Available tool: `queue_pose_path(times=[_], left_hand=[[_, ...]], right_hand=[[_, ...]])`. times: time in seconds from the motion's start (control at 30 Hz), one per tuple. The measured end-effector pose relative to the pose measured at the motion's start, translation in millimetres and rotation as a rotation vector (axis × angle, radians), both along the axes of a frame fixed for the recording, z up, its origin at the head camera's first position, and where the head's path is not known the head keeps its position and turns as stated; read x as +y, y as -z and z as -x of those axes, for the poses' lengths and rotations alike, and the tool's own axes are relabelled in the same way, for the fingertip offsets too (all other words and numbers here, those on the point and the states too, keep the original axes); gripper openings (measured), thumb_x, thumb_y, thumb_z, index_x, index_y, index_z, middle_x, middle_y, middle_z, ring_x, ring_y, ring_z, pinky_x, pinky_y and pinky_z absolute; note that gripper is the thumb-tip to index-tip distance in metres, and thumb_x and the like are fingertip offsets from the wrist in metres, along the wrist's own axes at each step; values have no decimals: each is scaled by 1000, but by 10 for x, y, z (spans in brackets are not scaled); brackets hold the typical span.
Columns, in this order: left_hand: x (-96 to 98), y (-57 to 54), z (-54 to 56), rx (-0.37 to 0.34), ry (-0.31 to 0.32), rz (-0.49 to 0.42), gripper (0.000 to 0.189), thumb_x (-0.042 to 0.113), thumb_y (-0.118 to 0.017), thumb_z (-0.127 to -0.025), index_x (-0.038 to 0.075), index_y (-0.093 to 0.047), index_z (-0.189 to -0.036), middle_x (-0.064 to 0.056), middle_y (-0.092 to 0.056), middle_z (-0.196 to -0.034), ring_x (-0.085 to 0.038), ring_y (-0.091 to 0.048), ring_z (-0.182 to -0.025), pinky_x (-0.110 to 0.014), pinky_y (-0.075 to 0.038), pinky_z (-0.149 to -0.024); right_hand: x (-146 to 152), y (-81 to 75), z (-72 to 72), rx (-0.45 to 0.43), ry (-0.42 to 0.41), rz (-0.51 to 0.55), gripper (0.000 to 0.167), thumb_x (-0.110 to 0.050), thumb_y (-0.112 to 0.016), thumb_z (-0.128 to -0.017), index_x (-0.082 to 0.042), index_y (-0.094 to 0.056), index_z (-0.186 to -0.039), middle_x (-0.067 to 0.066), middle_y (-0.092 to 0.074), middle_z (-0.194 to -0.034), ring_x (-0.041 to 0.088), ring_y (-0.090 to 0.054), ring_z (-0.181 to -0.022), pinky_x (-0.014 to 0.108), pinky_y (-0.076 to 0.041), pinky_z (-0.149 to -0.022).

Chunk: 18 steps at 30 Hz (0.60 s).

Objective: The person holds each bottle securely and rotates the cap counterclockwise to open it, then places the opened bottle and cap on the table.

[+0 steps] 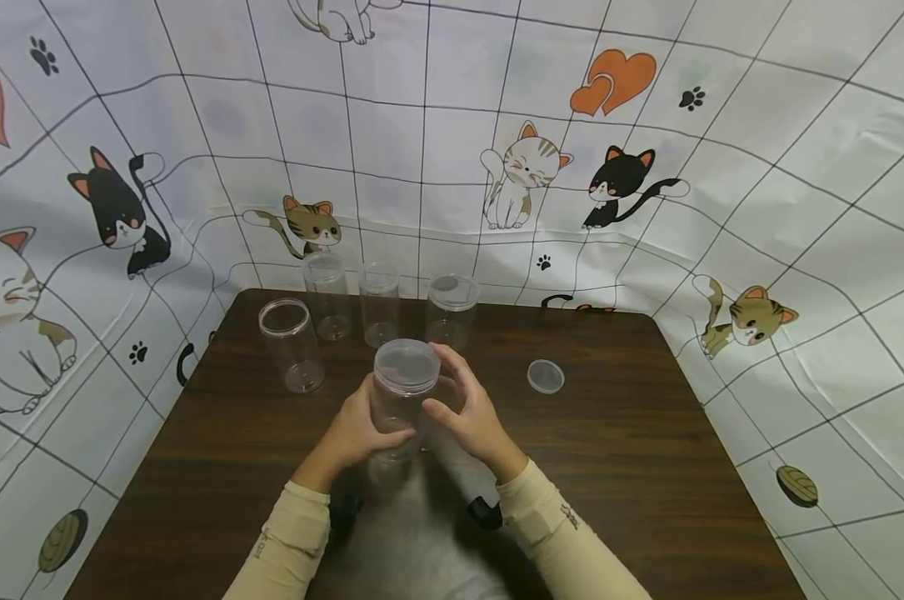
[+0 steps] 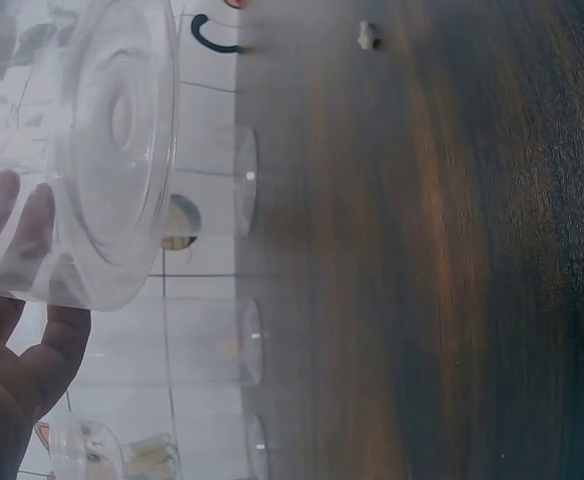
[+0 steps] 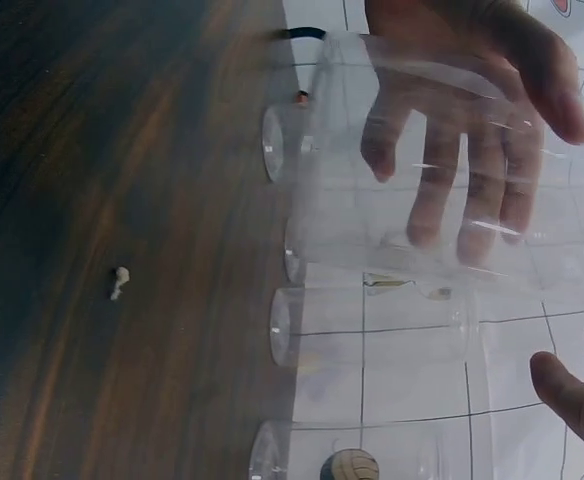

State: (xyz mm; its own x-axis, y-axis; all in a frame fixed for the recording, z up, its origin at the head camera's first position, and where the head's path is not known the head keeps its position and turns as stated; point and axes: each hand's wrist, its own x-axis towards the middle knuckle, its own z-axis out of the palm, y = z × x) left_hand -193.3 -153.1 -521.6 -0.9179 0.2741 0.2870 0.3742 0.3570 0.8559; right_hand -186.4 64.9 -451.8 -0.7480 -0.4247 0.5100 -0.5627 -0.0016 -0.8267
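A clear cylindrical jar [image 1: 401, 408] with a translucent round lid [image 1: 407, 365] on top is held up off the table in front of me. My left hand [image 1: 357, 429] grips it from the left, thumb at the near side and fingers round the far side. Through the wall of the jar [image 3: 332, 200], those fingers show in the right wrist view. Beside the lid on the right is my right hand [image 1: 470, 414], its fingers and thumb spread. In the right wrist view this right hand [image 3: 582, 400] appears apart from the jar wall.
Clear jars stand behind: a left one [image 1: 290, 350], two near the back edge [image 1: 327, 300] [image 1: 380, 308], and a lidded one [image 1: 452, 304]. A loose lid [image 1: 546, 377] lies right on the brown table [image 1: 631, 433]. A small pale bit [image 3: 120, 282] lies nearby.
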Motion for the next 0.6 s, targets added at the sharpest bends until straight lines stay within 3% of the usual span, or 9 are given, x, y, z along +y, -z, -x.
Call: queue_pose_path(times=[0.1,0.27,0.43,0.6], left_hand=[[23,-7,-4,17,57,25,96,21,-94,-71,4,-38,-147,-17,-57,-136,-32,-58,-121,-52,-49,-98],[55,12,-6,76,116,-65,92,12,-96,-67,5,-43,-142,-12,-59,-132,-28,-58,-121,-47,-48,-102],[53,9,9,3,136,-167,84,4,-96,-65,4,-50,-136,-11,-60,-132,-25,-59,-116,-37,-49,-99],[49,7,-15,-63,118,-155,84,5,-94,-68,5,-50,-139,-11,-58,-136,-27,-60,-112,-39,-51,-94]], right_hand=[[-12,-86,-39,13,-2,-34,75,-37,-67,-99,11,-35,-148,28,-42,-151,38,-38,-143,63,-36,-108],[-56,-111,-38,24,2,-52,51,-10,-72,-95,10,-49,-136,28,-50,-143,39,-41,-140,63,-33,-111],[-57,-94,-31,18,43,-55,49,2,-70,-91,11,-50,-135,28,-50,-143,40,-39,-141,59,-29,-116],[-72,-42,-37,22,61,-40,48,2,-67,-93,10,-49,-137,30,-40,-149,43,-33,-144,60,-26,-117]])
